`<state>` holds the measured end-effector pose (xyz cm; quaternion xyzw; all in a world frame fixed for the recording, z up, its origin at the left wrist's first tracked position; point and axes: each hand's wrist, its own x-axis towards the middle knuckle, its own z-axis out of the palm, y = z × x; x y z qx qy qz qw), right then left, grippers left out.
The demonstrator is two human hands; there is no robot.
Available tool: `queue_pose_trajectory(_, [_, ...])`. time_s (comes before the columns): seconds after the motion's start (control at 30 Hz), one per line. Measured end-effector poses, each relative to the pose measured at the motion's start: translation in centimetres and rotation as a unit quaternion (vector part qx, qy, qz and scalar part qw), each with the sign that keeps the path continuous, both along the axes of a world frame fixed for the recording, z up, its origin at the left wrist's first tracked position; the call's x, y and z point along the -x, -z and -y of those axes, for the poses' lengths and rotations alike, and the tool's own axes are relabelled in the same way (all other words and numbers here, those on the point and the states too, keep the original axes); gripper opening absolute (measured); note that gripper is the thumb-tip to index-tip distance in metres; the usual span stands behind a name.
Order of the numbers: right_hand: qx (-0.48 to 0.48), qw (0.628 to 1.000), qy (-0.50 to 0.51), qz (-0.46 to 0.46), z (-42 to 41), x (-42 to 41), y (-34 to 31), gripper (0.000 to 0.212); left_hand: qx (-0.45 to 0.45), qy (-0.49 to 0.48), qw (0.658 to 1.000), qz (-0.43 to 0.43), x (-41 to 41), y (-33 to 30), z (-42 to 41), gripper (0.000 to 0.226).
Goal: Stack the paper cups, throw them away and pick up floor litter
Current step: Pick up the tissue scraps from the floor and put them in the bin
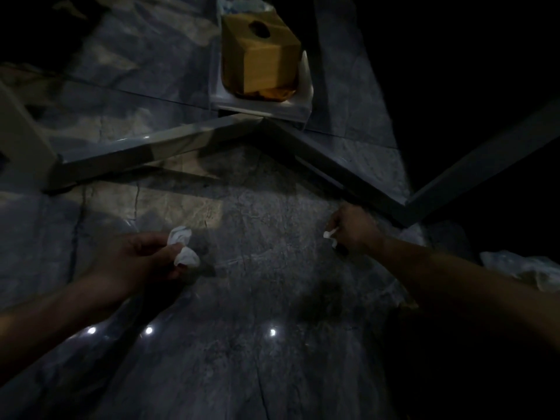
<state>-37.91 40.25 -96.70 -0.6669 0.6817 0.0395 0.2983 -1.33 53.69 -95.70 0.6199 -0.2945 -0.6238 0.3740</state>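
The scene is dim, over a grey marble floor (266, 298). My left hand (142, 262) is closed around crumpled white paper litter (183, 247), with wads showing above and below my fingers. My right hand (354, 228) is low at the floor and pinches a small white scrap (330, 234) between its fingertips. No paper cups are in view.
A grey metal table base (181, 144) spreads its bars across the floor beyond my hands. A brown cardboard box (260, 56) sits in a white bin (300, 104) behind it. More pale crumpled material (521, 268) lies at the right by my forearm.
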Motion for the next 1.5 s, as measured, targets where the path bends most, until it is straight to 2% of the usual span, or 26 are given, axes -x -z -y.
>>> queue_pose_trajectory(0.07, [0.0, 1.0, -0.003, 0.0, 0.0, -0.1, -0.2, 0.014, 0.006, -0.004, 1.0, -0.015, -0.2, -0.4, -0.1, 0.012])
queue_pose_trajectory(0.13, [0.004, 1.0, -0.003, -0.002, 0.1, -0.2, -0.4, 0.004, 0.018, 0.009, 1.0, -0.004, -0.4, -0.5, -0.1, 0.041])
queue_pose_trajectory(0.17, [0.004, 1.0, -0.009, -0.005, 0.1, -0.3, -0.6, 0.002, 0.021, 0.008, 1.0, 0.003, -0.4, -0.7, -0.2, 0.046])
queue_pose_trajectory(0.27, [0.001, 0.999, -0.035, -0.019, -0.1, -0.5, -1.4, 0.008, 0.029, 0.003, 0.999, 0.02, -0.5, -1.2, -0.3, 0.023])
queue_pose_trajectory(0.33, [0.002, 0.999, -0.048, -0.014, -0.3, -0.6, -2.0, 0.012, 0.027, 0.011, 0.999, 0.026, -0.6, -1.7, -0.7, 0.019])
queue_pose_trajectory(0.47, [0.019, 0.998, -0.06, -0.011, -0.8, -0.8, -3.4, 0.013, 0.04, 0.022, 0.999, 0.029, -1.1, -2.6, -1.3, 0.022])
queue_pose_trajectory(0.57, [0.045, 0.997, -0.059, 0.009, -1.2, -1.1, -4.5, 0.012, 0.055, 0.036, 0.997, 0.03, -1.2, -3.6, -1.6, 0.047])
queue_pose_trajectory(0.6, [0.051, 0.997, -0.054, 0.02, -1.4, -1.1, -4.8, 0.015, 0.058, 0.036, 0.997, 0.032, -1.2, -3.7, -1.6, 0.047])
queue_pose_trajectory(0.77, [0.093, 0.993, -0.065, 0.033, -2.1, -1.2, -6.5, 0.016, 0.078, 0.008, 0.996, 0.03, -0.5, -4.9, -1.3, 0.016])
queue_pose_trajectory(0.9, [0.129, 0.988, -0.072, 0.04, -2.9, -0.9, -8.0, 0.017, 0.115, -0.001, 0.993, 0.03, 1.2, -5.8, -0.5, 0.021])
queue_pose_trajectory(1.0, [0.157, 0.985, -0.055, 0.055, -3.8, -0.2, -9.4, 0.018, 0.138, 0.0, 0.99, 0.025, 2.9, -6.3, -0.1, 0.013])
queue_pose_trajectory(1.13, [0.191, 0.979, -0.028, 0.072, -5.2, 0.4, -11.5, 0.018, 0.152, 0.016, 0.988, 0.022, 5.1, -6.9, 0.2, 0.022])
queue_pose_trajectory(1.3, [0.238, 0.963, -0.015, 0.124, -8.6, 0.9, -15.8, 0.019, 0.179, 0.04, 0.983, 0.004, 8.5, -7.2, 0.5, 0.026])
queue_pose_trajectory(1.4, [0.275, 0.954, -0.024, 0.119, -10.7, 1.9, -18.7, 0.021, 0.189, 0.06, 0.98, -0.012, 11.0, -7.8, 0.6, 0.021])
queue_pose_trajectory(1.5, [0.296, 0.946, 0.009, 0.13, -12.1, 4.0, -21.0, 0.021, 0.199, 0.064, 0.977, -0.025, 14.0, -8.8, 0.7, 0.021])
